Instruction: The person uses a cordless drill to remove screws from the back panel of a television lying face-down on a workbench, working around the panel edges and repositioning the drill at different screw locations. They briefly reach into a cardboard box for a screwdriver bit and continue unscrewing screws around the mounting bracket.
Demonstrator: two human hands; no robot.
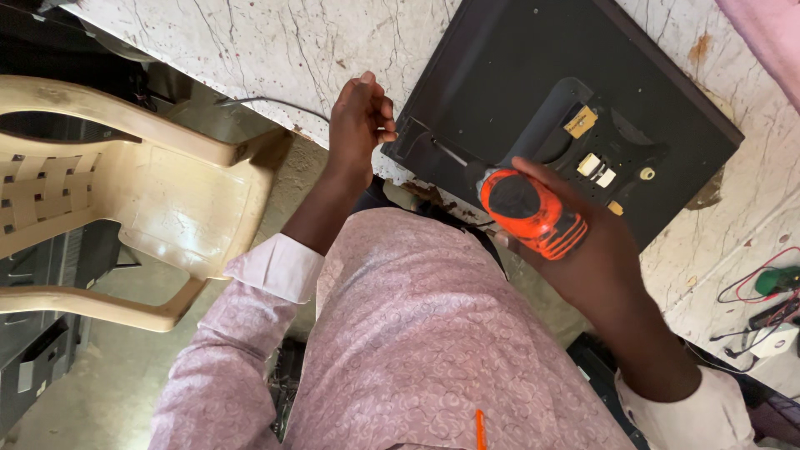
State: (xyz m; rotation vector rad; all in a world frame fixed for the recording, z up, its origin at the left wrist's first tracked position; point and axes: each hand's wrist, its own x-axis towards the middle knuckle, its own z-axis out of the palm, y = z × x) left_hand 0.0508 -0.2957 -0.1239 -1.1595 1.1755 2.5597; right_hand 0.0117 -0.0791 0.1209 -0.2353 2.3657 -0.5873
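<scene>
A black flat-panel set (517,75) lies back side up on a cracked white marble table (275,42). My right hand (583,242) grips an orange and black screwdriver (529,208) whose thin metal shaft points to the panel's near left corner (414,137). My left hand (360,117) rests by that same corner with its fingers curled, touching the panel's edge; whether it holds anything small I cannot tell. The panel's back carries a raised black housing with white and yellow connectors (596,167).
A cream plastic chair (125,192) stands to the left on the concrete floor. Red and black wires with a green tool (771,287) lie at the table's right end. A pink cloth (771,33) hangs at the top right. Dark boxes sit under the chair's side.
</scene>
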